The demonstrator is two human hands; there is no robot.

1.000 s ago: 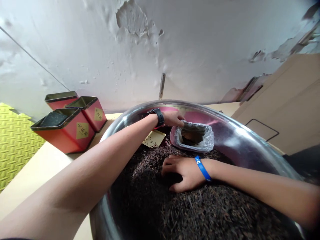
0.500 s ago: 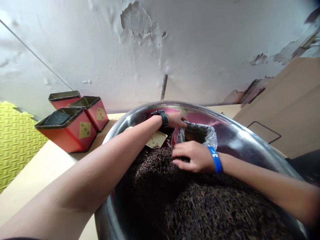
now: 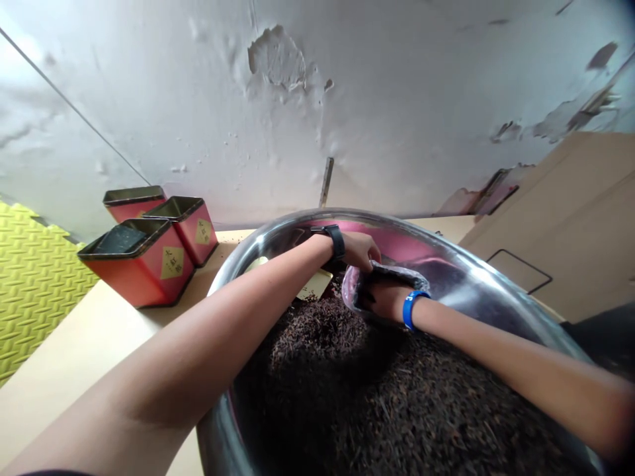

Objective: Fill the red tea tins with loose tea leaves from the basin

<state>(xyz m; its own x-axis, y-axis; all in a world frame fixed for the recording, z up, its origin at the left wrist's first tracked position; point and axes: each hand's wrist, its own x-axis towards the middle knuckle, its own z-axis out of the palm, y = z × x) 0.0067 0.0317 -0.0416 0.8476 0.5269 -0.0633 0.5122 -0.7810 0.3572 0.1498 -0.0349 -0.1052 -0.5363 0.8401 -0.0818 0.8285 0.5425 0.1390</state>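
Note:
Dark loose tea leaves point(image 3: 436, 403) fill a large round metal basin point(image 3: 496, 264) in front of me. My left hand point(image 3: 358, 250), with a black watch at its wrist, pinches the far left rim of a clear plastic bag point(image 3: 350, 291) that stands mouth up in the basin. My right hand point(image 3: 389, 301), below a blue wristband point(image 3: 414, 307), reaches into the bag's mouth. Its fingers are hidden inside, so whether they hold leaves cannot be seen. A pale yellow flat piece point(image 3: 316, 285) lies on the leaves beneath my left wrist.
Three open red tins with yellow labels stand on the table left of the basin, the nearest tin point(image 3: 143, 271) holding something dark. Behind is a peeling wall point(image 3: 397, 99). A cardboard-coloured box or panel point(image 3: 570, 218) is at right; yellow foam matting point(image 3: 34, 284) lies at left.
My right hand has moved from over the leaves, in front of the bag, into the bag's mouth. My left hand stays at the rim. The view has shifted slightly.

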